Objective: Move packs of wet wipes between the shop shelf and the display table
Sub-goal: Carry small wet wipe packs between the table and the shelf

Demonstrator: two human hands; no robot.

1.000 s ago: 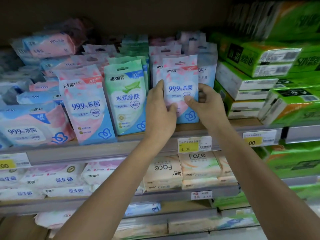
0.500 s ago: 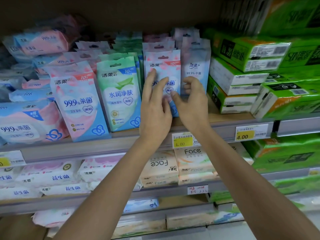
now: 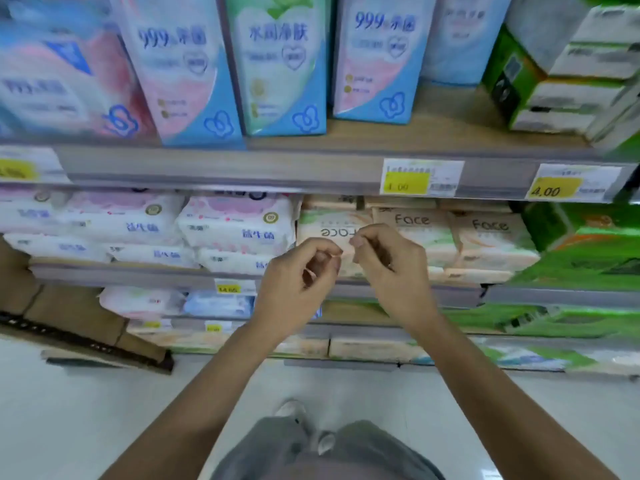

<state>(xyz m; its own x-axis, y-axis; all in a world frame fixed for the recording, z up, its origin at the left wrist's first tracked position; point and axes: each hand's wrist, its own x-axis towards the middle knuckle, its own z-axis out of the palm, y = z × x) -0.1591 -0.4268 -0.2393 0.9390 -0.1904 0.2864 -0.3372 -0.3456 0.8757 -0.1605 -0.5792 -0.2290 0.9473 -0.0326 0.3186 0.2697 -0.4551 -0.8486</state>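
Observation:
A pink-and-blue wipes pack (image 3: 374, 64) stands upright on the upper shelf (image 3: 242, 168), just right of a green pack (image 3: 280, 64) and free of both hands. My left hand (image 3: 298, 275) and right hand (image 3: 391, 268) hang close together below that shelf, in front of the beige "Face" packs (image 3: 491, 244). Their fingers are loosely curled and hold nothing. The view is blurred by motion. No display table shows.
More pink-and-blue packs (image 3: 180, 64) fill the upper shelf's left side. White flat packs (image 3: 239, 220) lie on the middle shelf, with green tissue bundles (image 3: 571, 81) at the right. A flattened cardboard box (image 3: 69, 317) leans at the lower left over the pale floor (image 3: 104, 410).
Both hands have let go of the pink-and-blue pack, leaving it on the upper shelf, and dropped to the middle shelf's height. The view has tilted down and closer.

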